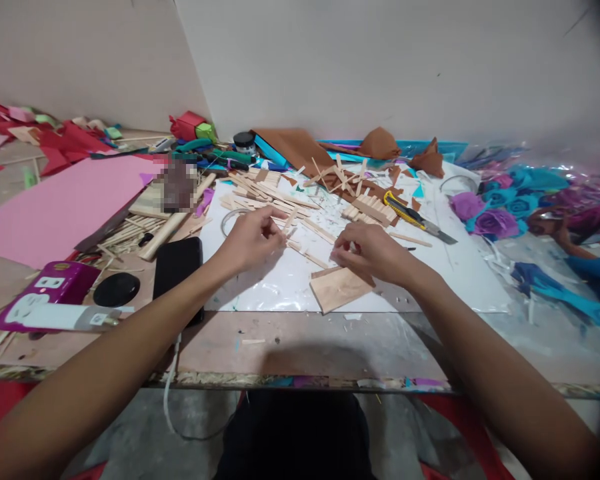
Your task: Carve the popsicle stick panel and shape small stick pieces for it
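My left hand [257,237] is closed in a pinch over the white sheet [265,293]. A short, thin wooden stick [291,220] stands up from its fingertips. Across from it, my right hand [367,250] has curled fingers with the thumb close to the index finger; what they hold, if anything, is too small to make out. Below the right hand lies a flat wooden piece [337,288], partly under its shadow. Between and behind both hands, loose wooden sticks [273,197] are scattered, with a row of sticks [367,210] laid side by side.
A yellow utility knife [420,217] lies right of the sticks, blade out. To the left are a black phone [177,267], a round black disc [117,289], a purple power box [55,287] and pink paper [70,207]. Crepe-paper roses [495,223] sit at the right.
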{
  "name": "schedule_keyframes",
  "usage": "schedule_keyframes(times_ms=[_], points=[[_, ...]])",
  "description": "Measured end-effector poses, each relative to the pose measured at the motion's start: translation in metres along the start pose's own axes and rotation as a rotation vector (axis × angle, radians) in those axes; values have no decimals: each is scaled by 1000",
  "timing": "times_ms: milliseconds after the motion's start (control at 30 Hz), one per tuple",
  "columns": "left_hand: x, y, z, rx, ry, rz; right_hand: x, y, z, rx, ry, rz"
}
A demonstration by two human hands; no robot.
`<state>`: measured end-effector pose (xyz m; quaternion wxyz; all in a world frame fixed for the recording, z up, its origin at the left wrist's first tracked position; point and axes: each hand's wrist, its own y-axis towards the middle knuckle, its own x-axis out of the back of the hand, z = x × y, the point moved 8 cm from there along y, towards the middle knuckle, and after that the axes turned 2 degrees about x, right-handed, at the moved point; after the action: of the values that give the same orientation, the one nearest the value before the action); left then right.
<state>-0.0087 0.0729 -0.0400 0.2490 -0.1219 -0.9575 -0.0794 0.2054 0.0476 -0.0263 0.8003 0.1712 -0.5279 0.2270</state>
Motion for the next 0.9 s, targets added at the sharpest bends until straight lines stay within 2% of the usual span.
schedule_keyframes(times_ms=[67, 133, 333, 433, 600, 900], points=[[-2, -2, -6, -127, 191, 8, -5, -2, 8, 13, 49, 68], [-6, -4, -8, -197, 311, 44, -8, -4, 11, 8, 85, 124], [-20, -12, -23, -386, 474, 121, -11, -7, 16, 88, 111, 210], [-20, -11, -21, -363, 472, 112, -12, -7, 21, 152, 100, 224], [-15, -7, -13, -311, 444, 54, -14, -7, 19, 171, 44, 196], [-25, -13, -22, -431, 521, 112, 2, -5, -5, 142, -55, 72]])
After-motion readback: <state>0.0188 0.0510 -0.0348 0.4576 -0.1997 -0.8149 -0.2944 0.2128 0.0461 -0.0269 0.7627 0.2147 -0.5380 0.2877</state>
